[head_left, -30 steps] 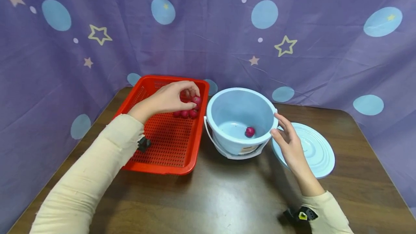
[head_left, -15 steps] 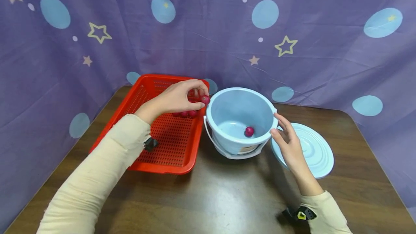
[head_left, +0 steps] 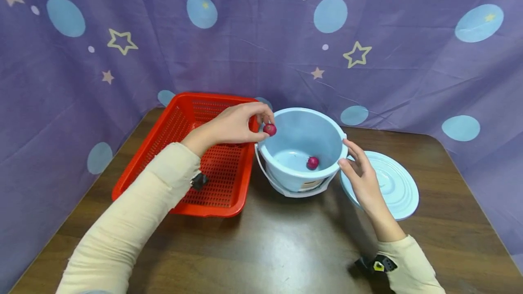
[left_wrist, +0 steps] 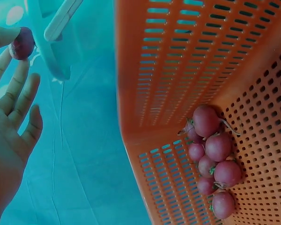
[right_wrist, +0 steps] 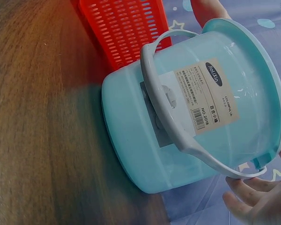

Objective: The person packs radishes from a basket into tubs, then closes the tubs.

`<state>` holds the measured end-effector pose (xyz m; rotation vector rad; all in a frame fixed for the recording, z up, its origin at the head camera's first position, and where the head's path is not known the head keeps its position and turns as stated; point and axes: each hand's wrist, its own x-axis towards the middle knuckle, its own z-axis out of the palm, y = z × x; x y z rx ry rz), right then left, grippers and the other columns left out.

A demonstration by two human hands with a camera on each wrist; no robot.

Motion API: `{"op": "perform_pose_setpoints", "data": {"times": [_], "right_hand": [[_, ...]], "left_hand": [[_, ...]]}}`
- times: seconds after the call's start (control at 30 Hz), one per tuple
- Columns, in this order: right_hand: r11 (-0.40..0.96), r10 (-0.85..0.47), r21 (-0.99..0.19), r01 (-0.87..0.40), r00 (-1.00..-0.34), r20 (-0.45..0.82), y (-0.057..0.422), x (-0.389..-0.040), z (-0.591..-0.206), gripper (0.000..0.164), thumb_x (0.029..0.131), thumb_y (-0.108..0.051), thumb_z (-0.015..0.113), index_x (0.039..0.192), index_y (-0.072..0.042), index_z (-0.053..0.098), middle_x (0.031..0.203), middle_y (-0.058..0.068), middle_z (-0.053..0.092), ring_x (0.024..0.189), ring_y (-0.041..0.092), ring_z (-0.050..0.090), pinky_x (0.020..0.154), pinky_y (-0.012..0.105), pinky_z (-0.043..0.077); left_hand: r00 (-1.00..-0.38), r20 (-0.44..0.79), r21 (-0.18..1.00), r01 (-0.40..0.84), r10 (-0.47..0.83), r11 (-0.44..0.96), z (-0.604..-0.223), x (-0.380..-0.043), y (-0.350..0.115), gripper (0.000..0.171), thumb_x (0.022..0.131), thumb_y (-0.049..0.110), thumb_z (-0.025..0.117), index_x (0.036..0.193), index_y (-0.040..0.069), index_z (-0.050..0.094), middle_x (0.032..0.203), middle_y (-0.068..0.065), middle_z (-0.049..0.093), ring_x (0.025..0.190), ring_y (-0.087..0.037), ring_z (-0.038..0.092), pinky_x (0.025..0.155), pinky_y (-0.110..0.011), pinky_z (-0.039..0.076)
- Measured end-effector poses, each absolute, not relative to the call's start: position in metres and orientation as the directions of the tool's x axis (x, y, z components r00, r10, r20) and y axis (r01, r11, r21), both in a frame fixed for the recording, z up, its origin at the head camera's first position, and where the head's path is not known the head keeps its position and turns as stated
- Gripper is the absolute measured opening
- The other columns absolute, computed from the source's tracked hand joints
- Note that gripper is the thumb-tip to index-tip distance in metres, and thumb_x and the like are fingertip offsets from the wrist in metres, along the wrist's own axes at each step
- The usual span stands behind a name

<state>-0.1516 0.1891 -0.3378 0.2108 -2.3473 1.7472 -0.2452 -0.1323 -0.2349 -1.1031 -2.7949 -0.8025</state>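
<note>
The left hand (head_left: 241, 124) pinches a small red radish (head_left: 269, 129) between thumb and fingertips, at the left edge of the bucket (head_left: 304, 133). The radish is almost round, so no clear long axis shows; which way its root points I cannot tell. The right hand (head_left: 363, 183) has its thumb and fingertips against the bucket's right edge; whether it grips or only touches there I cannot tell. The light blue bucket stands upright, mouth facing up, its handle (right_wrist: 161, 103) hanging down the near side across a label (right_wrist: 213, 101). A second radish (head_left: 313, 163) lies on its bottom, toward the right. Left of the bucket, the red basket (head_left: 220, 180) sits with its long axis running away from the person; more radishes (left_wrist: 218, 147) cluster inside it. The round lid (head_left: 394, 185) lies on the table (head_left: 265, 248), right of the bucket.
</note>
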Motion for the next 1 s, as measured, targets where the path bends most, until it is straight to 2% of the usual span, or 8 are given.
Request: {"op": "perform_pose_setpoints", "data": {"times": [0.07, 0.13, 0.27, 0.33, 0.57, 0.7, 0.8, 1.0], "right_hand": [[0.289, 0.01, -0.929, -0.233, -0.969, 0.246, 0.189, -0.152, -0.338, 0.05, 0.103, -0.017, 0.054, 0.151, -0.012, 0.04, 0.15, 0.015, 0.042, 0.115, 0.014, 0.055, 0.092, 0.013, 0.042], [0.294, 0.01, -0.927, -0.231, -0.969, 0.245, 0.189, -0.151, -0.338, 0.05, 0.103, -0.017, 0.054, 0.151, -0.013, 0.04, 0.15, 0.015, 0.042, 0.117, 0.015, 0.055, 0.092, 0.013, 0.042], [0.299, 0.009, -0.926, -0.229, -0.97, 0.243, 0.189, -0.15, -0.337, 0.05, 0.103, -0.018, 0.054, 0.151, -0.013, 0.04, 0.151, 0.015, 0.041, 0.127, 0.03, 0.051, 0.092, 0.013, 0.041], [0.298, 0.008, -0.927, -0.228, -0.97, 0.241, 0.189, -0.15, -0.337, 0.05, 0.103, -0.018, 0.054, 0.151, -0.013, 0.039, 0.152, 0.015, 0.041, 0.128, 0.033, 0.05, 0.092, 0.013, 0.041], [0.298, 0.012, -0.927, -0.229, -0.97, 0.243, 0.189, -0.15, -0.339, 0.05, 0.103, -0.017, 0.053, 0.151, -0.012, 0.04, 0.15, 0.016, 0.042, 0.111, 0.005, 0.055, 0.091, 0.013, 0.042], [0.291, 0.009, -0.927, -0.237, -0.968, 0.25, 0.189, -0.15, -0.339, 0.05, 0.103, -0.017, 0.053, 0.151, -0.012, 0.04, 0.15, 0.016, 0.042, 0.108, 0.0, 0.054, 0.091, 0.013, 0.042], [0.29, 0.005, -0.926, -0.241, -0.967, 0.254, 0.189, -0.151, -0.339, 0.05, 0.103, -0.016, 0.053, 0.151, -0.012, 0.039, 0.15, 0.016, 0.042, 0.112, 0.006, 0.055, 0.091, 0.013, 0.042], [0.283, -0.005, -0.926, -0.25, -0.966, 0.259, 0.188, -0.151, -0.338, 0.05, 0.103, -0.016, 0.053, 0.151, -0.011, 0.039, 0.151, 0.016, 0.041, 0.126, 0.033, 0.05, 0.093, 0.013, 0.041]], "left_hand": [[-0.746, 0.197, 0.443, 0.647, 0.636, 0.621, -0.235, -0.244, -0.13, 0.025, 0.083, 0.028, 0.075, 0.105, 0.029, 0.064, 0.098, 0.012, 0.06, 0.092, -0.007, 0.056, 0.075, -0.032, 0.046], [-0.741, 0.187, 0.431, 0.652, 0.645, 0.624, -0.235, -0.244, -0.128, 0.026, 0.082, 0.028, 0.076, 0.105, 0.028, 0.064, 0.099, 0.012, 0.06, 0.092, -0.007, 0.056, 0.074, -0.033, 0.046], [-0.734, 0.184, 0.408, 0.662, 0.654, 0.628, -0.236, -0.243, -0.125, 0.025, 0.082, 0.028, 0.076, 0.104, 0.028, 0.065, 0.098, 0.011, 0.06, 0.091, -0.007, 0.056, 0.072, -0.033, 0.046], [-0.73, 0.188, 0.396, 0.669, 0.658, 0.629, -0.236, -0.243, -0.125, 0.024, 0.082, 0.027, 0.076, 0.104, 0.028, 0.065, 0.097, 0.011, 0.06, 0.091, -0.008, 0.056, 0.071, -0.032, 0.046], [-0.736, 0.18, 0.393, 0.662, 0.653, 0.638, -0.238, -0.245, -0.128, 0.025, 0.082, 0.027, 0.075, 0.105, 0.027, 0.067, 0.099, 0.006, 0.062, 0.094, -0.015, 0.057, 0.071, -0.033, 0.046], [-0.739, 0.17, 0.397, 0.657, 0.652, 0.641, -0.239, -0.245, -0.13, 0.027, 0.083, 0.028, 0.075, 0.109, 0.024, 0.067, 0.102, 0.006, 0.062, 0.096, -0.014, 0.057, 0.074, -0.034, 0.046], [-0.736, 0.171, 0.406, 0.658, 0.655, 0.634, -0.238, -0.245, -0.131, 0.028, 0.083, 0.028, 0.076, 0.11, 0.024, 0.068, 0.103, 0.005, 0.062, 0.097, -0.015, 0.056, 0.077, -0.034, 0.046], [-0.744, 0.183, 0.423, 0.65, 0.643, 0.632, -0.237, -0.246, -0.136, 0.028, 0.084, 0.029, 0.076, 0.11, 0.026, 0.068, 0.099, 0.008, 0.062, 0.095, -0.015, 0.058, 0.077, -0.034, 0.046]]}}
